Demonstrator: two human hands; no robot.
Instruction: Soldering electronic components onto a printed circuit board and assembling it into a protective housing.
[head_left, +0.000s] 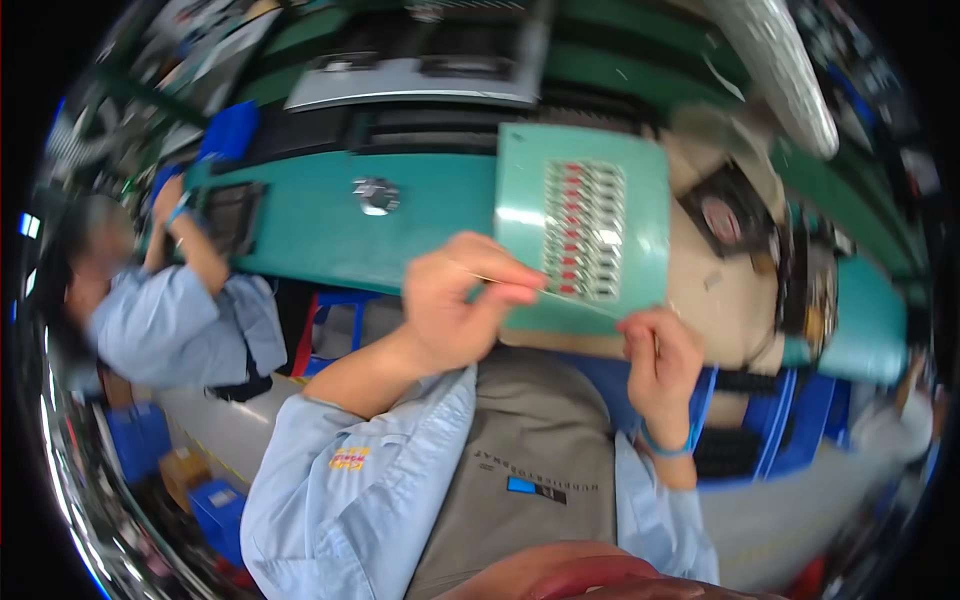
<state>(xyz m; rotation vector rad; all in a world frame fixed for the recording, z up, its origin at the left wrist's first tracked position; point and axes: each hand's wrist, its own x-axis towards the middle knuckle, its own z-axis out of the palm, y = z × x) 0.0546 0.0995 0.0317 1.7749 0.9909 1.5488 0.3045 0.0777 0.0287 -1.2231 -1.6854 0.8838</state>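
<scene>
My left hand (455, 300) is closed in a pinch, thumb and forefinger together, over the lower left edge of a light green sheet (520, 240). A thin, pale strand (582, 302) stretches from its fingertips toward my right hand (662, 362). That hand is also pinched closed, at the sheet's lower right corner. The strand is faint and blurred; its kind cannot be made out. On the sheet sit rows of small red, white and dark pieces (584, 230), too small to name.
A small round silvery object (376, 194) lies on the green bench (310, 220). Right of the sheet, a dark square part with a round centre (722, 215) rests on brown board (740, 310). Another person (190, 310) works at the left. Blue crates (780, 425) stand below the bench.
</scene>
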